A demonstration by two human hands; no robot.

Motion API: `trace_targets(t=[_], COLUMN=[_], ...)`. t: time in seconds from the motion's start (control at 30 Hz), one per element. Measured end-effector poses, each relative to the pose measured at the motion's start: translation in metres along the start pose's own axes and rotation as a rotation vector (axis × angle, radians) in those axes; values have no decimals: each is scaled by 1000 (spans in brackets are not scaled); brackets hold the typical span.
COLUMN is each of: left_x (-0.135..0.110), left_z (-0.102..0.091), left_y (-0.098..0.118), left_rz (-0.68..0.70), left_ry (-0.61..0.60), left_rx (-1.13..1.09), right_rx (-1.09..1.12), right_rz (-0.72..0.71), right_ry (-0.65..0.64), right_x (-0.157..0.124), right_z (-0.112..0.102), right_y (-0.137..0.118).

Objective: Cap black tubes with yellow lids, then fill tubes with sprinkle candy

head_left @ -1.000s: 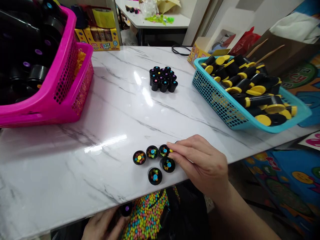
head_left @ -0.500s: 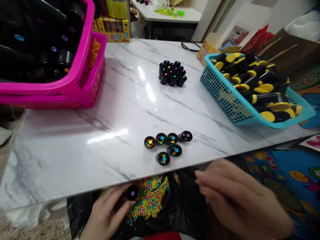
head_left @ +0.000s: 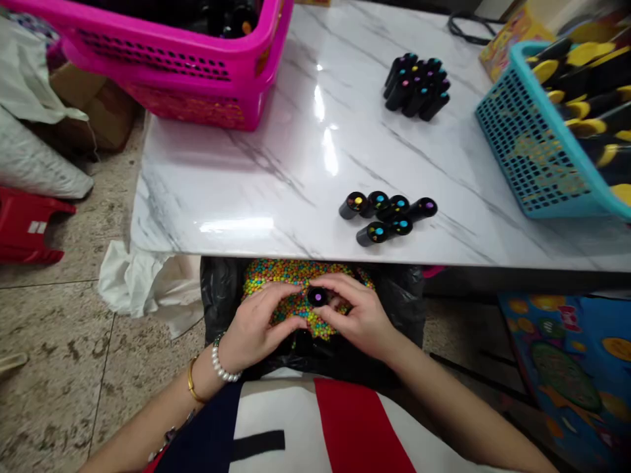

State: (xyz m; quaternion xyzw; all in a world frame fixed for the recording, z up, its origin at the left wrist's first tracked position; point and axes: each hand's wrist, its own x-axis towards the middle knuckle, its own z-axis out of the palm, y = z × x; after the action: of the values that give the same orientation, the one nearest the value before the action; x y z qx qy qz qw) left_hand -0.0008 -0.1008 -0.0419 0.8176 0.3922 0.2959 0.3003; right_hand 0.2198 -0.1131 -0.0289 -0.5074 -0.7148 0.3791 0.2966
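Note:
A small black tube (head_left: 317,297) with a purple centre is gripped between the thumb and fingers of my right hand (head_left: 362,315). Just to its left is my left hand (head_left: 266,322), its thumb and fingers apart with nothing between them. Both hands are over a heap of small multicoloured beads (head_left: 276,272) in a black plastic bag (head_left: 217,295) below the table's front edge. Several black tubes (head_left: 377,232) with coloured centres stand near that edge, some with beads visible inside. Behind them is a tight cluster of similar black tubes (head_left: 417,89).
Stacked pink baskets (head_left: 246,62) occupy the white marbled table's (head_left: 296,177) back left. A blue basket (head_left: 537,157) of black tubes with yellow caps stands at the right. A red stool (head_left: 29,226) and white sacking (head_left: 148,282) are on the floor at the left.
The black tube has passed from my left hand to my right hand, which came in from the right. My left hand has opened. The camera view has shifted downward and left.

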Motion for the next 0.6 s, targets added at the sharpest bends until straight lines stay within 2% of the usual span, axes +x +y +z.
trace_targets(t=[0.1, 0.17, 0.27, 0.33, 0.4, 0.6], left_x=[-22, -35, -50, -56, -58, -66], left_z=[-9, -11, -11, -10, -12, -28], left_y=[-12, -18, -20, -16, -13, -16], left_rz=[-7, -43, -55, -53, -48, -51], left_ry=[49, 63, 12, -25, -17, 150], left_rx=[134, 200, 195, 149, 97, 61], right_rx=[-476, -760, -900, -847, -705, -58], right_rz=[-83, -131, -227, -251, -216, 15], right_ry=[-90, -217, -426, -480, -461, -294], right_x=[8, 12, 16, 16, 16, 8], right_z=[1, 8, 25, 34, 34, 7], right_y=[7, 7, -1, -8, -12, -15])
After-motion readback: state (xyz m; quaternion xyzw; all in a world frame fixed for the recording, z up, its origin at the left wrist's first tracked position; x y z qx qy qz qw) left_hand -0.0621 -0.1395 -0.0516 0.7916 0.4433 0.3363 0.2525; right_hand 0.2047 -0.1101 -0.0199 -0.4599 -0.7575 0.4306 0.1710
